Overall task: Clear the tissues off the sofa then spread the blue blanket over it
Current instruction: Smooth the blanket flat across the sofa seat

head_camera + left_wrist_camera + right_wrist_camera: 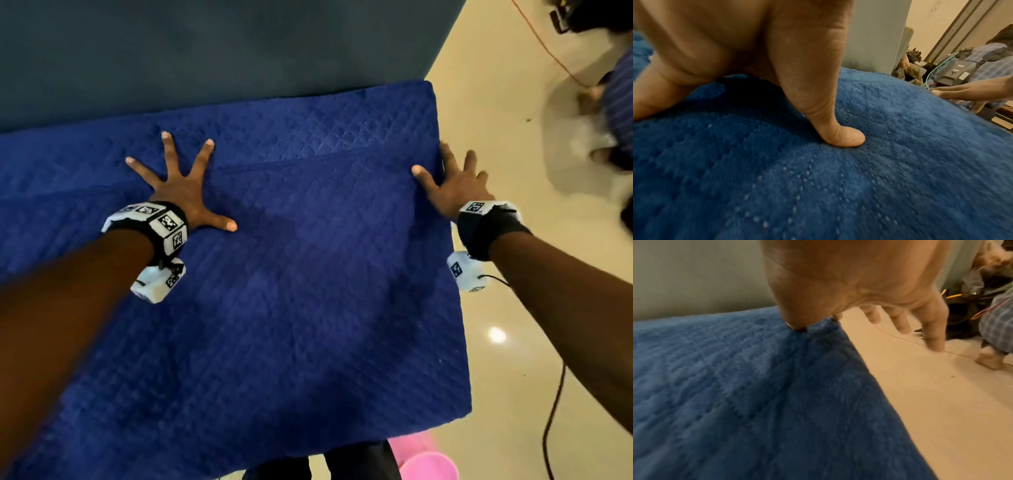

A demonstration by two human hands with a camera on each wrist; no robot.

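Observation:
The blue quilted blanket [308, 274] lies spread over the sofa seat, up to the dark grey backrest [205, 51]. My left hand [181, 188] presses flat on it at the left with all fingers splayed; in the left wrist view its thumb [844, 138] digs into the blanket [838, 186]. My right hand [452, 185] rests at the blanket's right edge. Its thumb [795, 322] touches the blanket [735, 386], and its straight fingers [933, 337] reach out past the edge over the floor. No tissues are in view.
Cream floor [513, 342] runs along the sofa's right side. Another person [616, 102] stands there, near an orange cable [548, 51]. A black cable [555, 411] trails on the floor, and something pink [428, 462] sits by the sofa's front edge.

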